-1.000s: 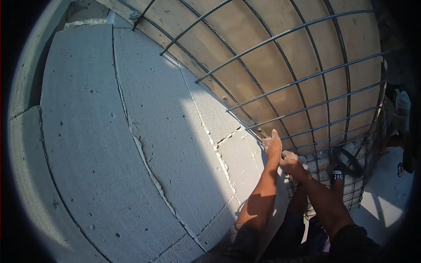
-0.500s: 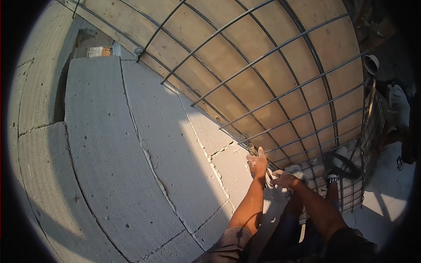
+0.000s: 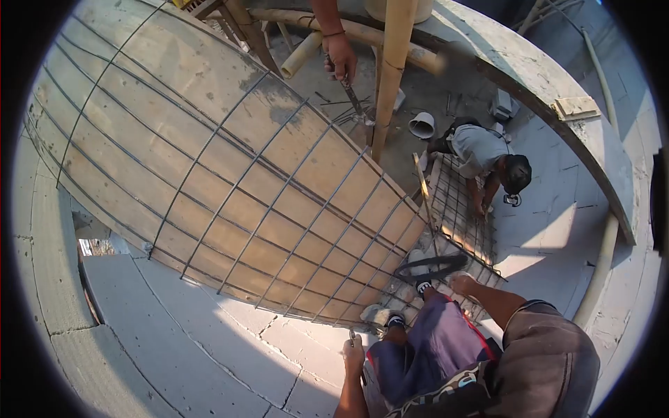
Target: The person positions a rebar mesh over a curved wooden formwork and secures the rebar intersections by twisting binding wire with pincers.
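My left hand (image 3: 353, 357) is closed around the handles of pincers (image 3: 352, 336), low beside the bottom edge of a curved wooden panel (image 3: 279, 209). A rebar grid (image 3: 268, 226) lies over that panel. My right hand (image 3: 461, 283) reaches forward over the lower mesh, near a dark coil (image 3: 432, 268) that looks like tie wire. Its fingers are too blurred to tell what they hold, if anything. My shoes (image 3: 396, 320) stand on the mesh at the foot of the panel.
A crouching co-worker (image 3: 481, 150) works at the mesh on the right. Another person's hand (image 3: 341, 59) holds a hammer-like tool (image 3: 355, 101) above the panel. A bamboo post (image 3: 394, 76), a white bucket (image 3: 421, 125) and a curved concrete edge (image 3: 557, 97) stand beyond.
My view has swung right. My left hand with the pincers has drawn back from the grid's lower edge; my right hand has moved away from it, toward the coil.
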`<state>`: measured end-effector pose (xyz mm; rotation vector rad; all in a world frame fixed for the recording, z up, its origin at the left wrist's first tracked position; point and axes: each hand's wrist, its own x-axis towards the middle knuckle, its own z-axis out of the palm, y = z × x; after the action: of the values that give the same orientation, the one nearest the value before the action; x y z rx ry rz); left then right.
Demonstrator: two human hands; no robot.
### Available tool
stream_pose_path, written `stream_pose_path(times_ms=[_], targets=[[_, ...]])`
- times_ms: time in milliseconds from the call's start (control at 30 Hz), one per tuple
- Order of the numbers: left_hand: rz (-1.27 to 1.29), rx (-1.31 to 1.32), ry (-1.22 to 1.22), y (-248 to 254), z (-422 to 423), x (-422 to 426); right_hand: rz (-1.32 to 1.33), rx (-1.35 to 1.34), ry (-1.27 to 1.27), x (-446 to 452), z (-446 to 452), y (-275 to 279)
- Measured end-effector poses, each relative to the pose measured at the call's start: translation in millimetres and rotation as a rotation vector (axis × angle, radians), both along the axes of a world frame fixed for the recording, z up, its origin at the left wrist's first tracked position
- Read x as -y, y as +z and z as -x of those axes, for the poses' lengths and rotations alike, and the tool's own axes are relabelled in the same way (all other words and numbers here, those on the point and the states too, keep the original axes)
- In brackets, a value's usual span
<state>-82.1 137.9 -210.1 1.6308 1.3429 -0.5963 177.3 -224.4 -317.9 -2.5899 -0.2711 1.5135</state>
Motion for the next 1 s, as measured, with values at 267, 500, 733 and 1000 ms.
stream_pose_path(times_ms=[267, 500, 733, 1000], targets=[[0.039, 0.010, -0.139, 48.3, 33.7, 37.3, -0.003, 0.015, -0.241, 6.5, 61.1, 54.1], [-0.045, 0.081, -0.080, 90.4, 14.7, 39.1, 0.141, 0.020, -0.450, -55.7, 43.3, 58.0], [-0.046, 0.069, -0.104, 117.3, -9.6, 79.7, -0.861, -0.305, -1.063, -198.9, -158.0, 178.7], [-0.032, -0.158, -0.196, 117.7, -32.9, 142.9, -1.510, -0.831, -1.406, -382.7, -357.9, 187.3]])
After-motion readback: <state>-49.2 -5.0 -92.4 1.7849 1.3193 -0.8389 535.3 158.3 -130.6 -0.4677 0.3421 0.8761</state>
